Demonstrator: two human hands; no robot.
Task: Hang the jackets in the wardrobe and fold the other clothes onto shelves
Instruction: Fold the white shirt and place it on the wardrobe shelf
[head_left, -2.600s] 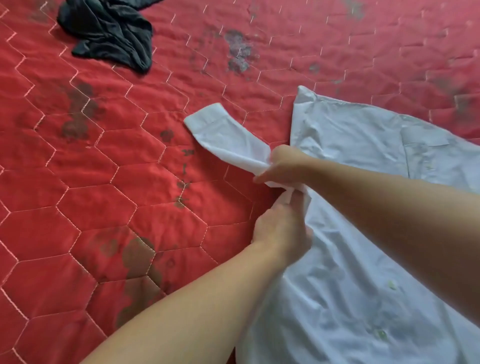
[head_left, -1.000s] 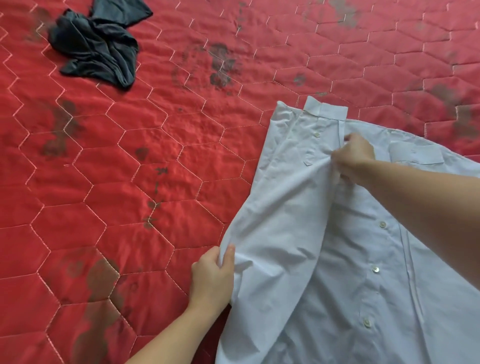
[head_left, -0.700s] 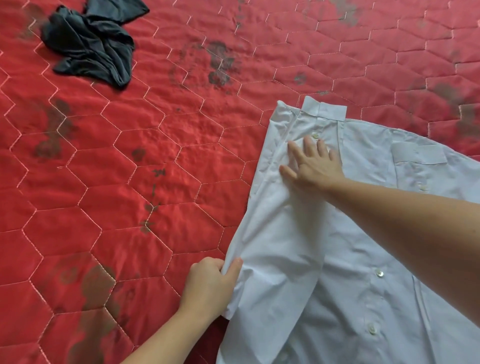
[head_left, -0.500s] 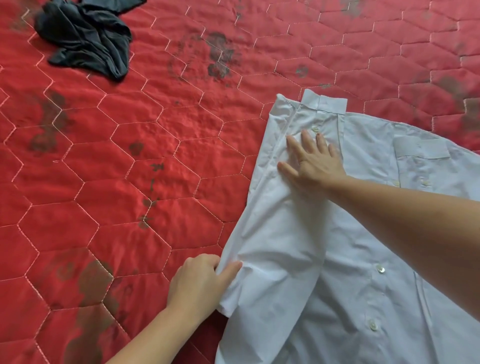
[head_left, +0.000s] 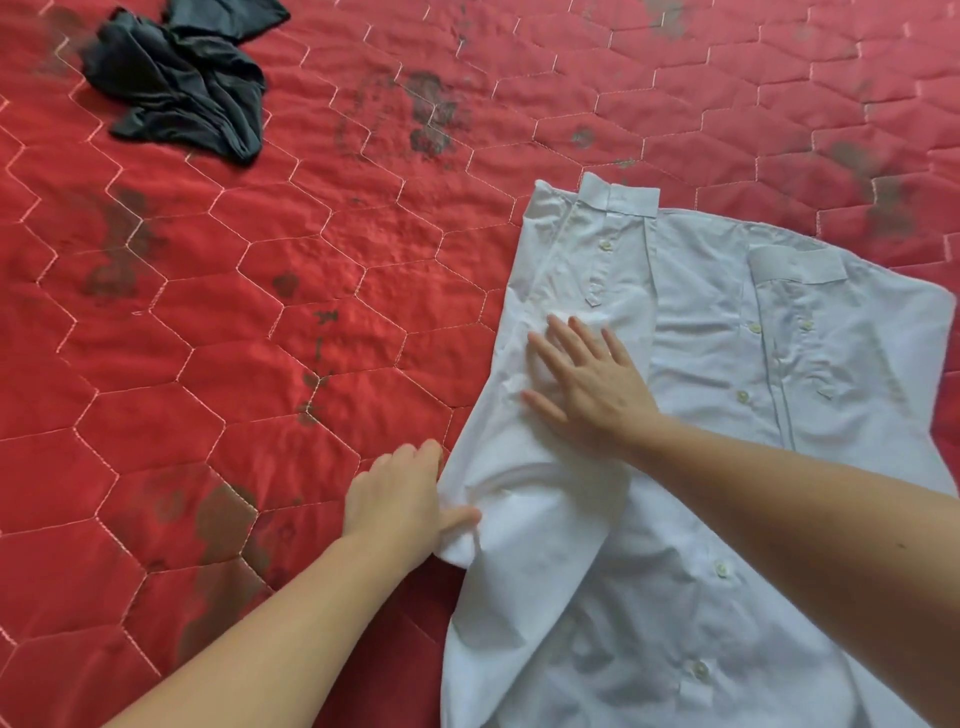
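Both hands meet the white shirt (head_left: 701, 322): right hand (head_left: 592, 387) flat, left hand (head_left: 402, 501) pinching its edge.

Red quilted bed (head_left: 311, 322), white shirt (head_left: 701, 597), dark garment (head_left: 182, 88)

Two bare forearms, no sleeves in view; left hand (head_left: 400, 499), right hand (head_left: 597, 387)
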